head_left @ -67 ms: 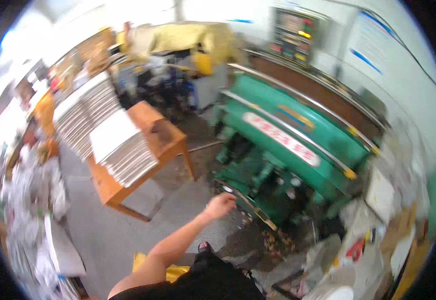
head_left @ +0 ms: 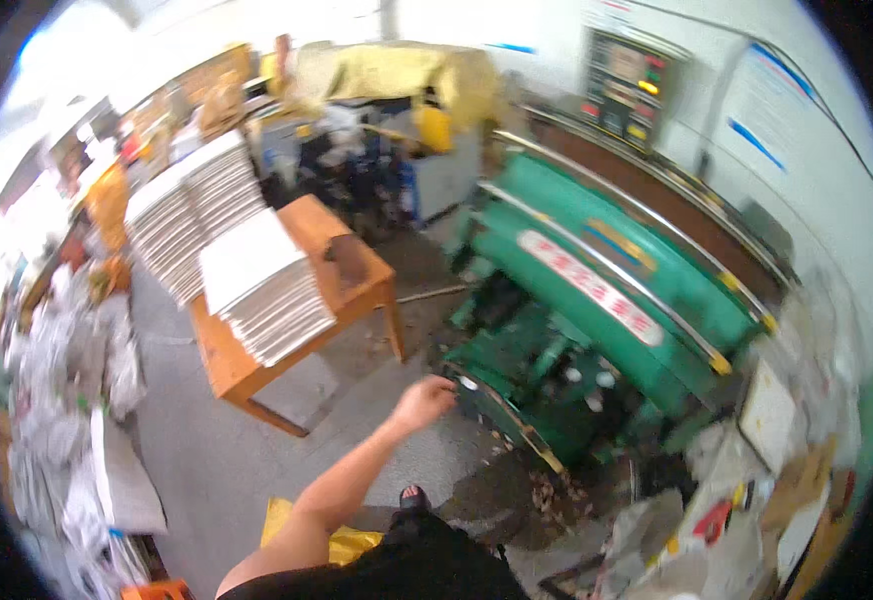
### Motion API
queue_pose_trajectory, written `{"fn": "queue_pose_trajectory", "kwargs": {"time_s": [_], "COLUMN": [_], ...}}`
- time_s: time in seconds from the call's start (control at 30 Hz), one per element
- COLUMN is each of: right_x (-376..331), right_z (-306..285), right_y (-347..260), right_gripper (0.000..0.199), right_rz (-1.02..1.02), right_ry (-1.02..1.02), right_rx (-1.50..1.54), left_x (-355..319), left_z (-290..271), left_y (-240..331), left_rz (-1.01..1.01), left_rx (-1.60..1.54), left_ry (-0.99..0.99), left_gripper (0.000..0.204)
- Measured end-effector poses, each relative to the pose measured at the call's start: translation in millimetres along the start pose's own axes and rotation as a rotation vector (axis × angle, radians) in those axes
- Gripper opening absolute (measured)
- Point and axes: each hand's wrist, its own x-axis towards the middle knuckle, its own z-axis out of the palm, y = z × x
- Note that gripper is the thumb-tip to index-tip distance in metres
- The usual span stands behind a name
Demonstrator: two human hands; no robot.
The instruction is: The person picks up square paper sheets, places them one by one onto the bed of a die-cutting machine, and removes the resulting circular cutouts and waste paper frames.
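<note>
Green-painted metal forms the large machine [head_left: 567,300] against the wall, ahead and to the right of the person. Its low base reaches leftward to the person's left hand [head_left: 425,402]. The bare left arm is extended: it enters at the lower edge, left of the dark clothing [head_left: 447,560], bends slightly at the elbow, and slants up and rightward, the forearm nearly straight to the wrist. The hand continues this line, its fingers curled toward the base's near corner. Just beyond the fingertips is a small white piece [head_left: 469,383]; contact with it cannot be judged. Whether the fingers pinch anything I cannot tell from where I stand (motion blurs them). Left of the hand, well apart, a wooden table [head_left: 317,225] bears stacked pale sheets [head_left: 275,310] in two piles, the nearer one lower. Below the hand, one sandalled foot [head_left: 414,495] shows on the grey floor [head_left: 207,480], near a yellow sheet [head_left: 357,546] partly covered by the arm.
</note>
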Motion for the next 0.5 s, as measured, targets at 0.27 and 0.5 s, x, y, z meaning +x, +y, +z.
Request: {"fn": "queue_pose_trajectory", "kwargs": {"time_s": [0.27, 0.5], "right_x": [-5.6, 15.6], "right_z": [122.3, 153.8], "right_y": [-132.5, -155.8], "right_gripper": [0.027, 0.042], "right_rz": [-0.097, -0.321], "right_ry": [-0.125, -0.158], "right_rx": [-0.432, -0.726], "left_x": [-62.8, -44.6], "left_z": [-383.9, -509.4], "left_y": [-89.8, -77.5], "left_rz": [-0.009, -0.383], "left_rx": [0.324, 0.438], "left_ry": [1.437, 1.117], "left_gripper": [0.032, 0.056]}}
